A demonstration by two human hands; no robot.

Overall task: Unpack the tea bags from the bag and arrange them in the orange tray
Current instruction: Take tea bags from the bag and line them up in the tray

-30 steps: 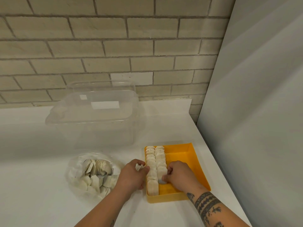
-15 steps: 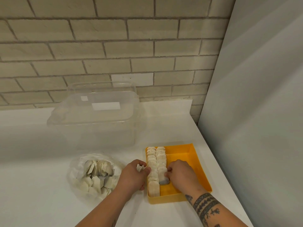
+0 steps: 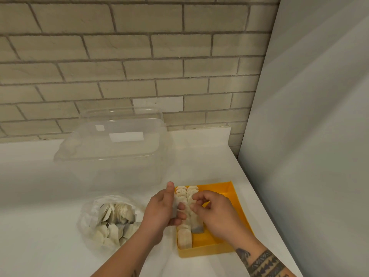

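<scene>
Spare tea bags are gripped in the left hand beside the orange tray, kept within reach. Over the tray, the right hand is curled; whether a bag is pinched cannot be told.

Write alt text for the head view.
The left hand holds a loose tea bag at the edge of an orange tray; the right hand curls above its two rows of tea bags. More fill a clear bag beside the tray.

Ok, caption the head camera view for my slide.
Left hand holds tea bags while the right hand tends two rows in the orange tray; more wait in the plastic bag.
</scene>
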